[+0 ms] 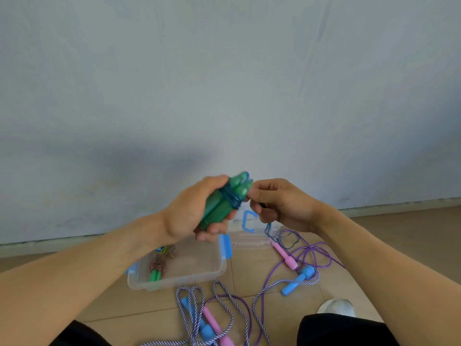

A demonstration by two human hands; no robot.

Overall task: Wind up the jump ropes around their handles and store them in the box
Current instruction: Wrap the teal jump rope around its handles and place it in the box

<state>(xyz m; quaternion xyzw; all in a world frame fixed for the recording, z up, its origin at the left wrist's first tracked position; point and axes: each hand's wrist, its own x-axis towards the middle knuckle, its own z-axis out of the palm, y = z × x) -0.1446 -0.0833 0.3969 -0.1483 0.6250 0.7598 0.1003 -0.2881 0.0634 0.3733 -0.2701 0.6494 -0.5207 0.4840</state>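
Nearest me, at six o'clock on the floor, a striped rope (224,295) is lying loose, tangled with a purple rope (309,253). I am counting two blue handles low down (298,280), (199,320) and two pink ones (284,253), (217,325), so two ropes are waiting unwound.

At seven o'clock the clear box (179,278) is sitting open, holding one finished bundle with green handles (156,274); a second bundle behind it is too hidden to count. The lid (249,236) is lying just beyond the box.

Up at centre, the left hand (189,216) is gripping a pair of green handles (219,203), with blue cord (230,197) wrapped round their upper part. The right hand (279,203) at three o'clock of them is pinching the cord, and its loose tail (269,231) is hanging down towards the lid.

In my judgement, winding is in hand. To do it well, the right hand should be keeping tension, laying turns side by side, while the left is clamping both handles together, then tucking the end under a turn.
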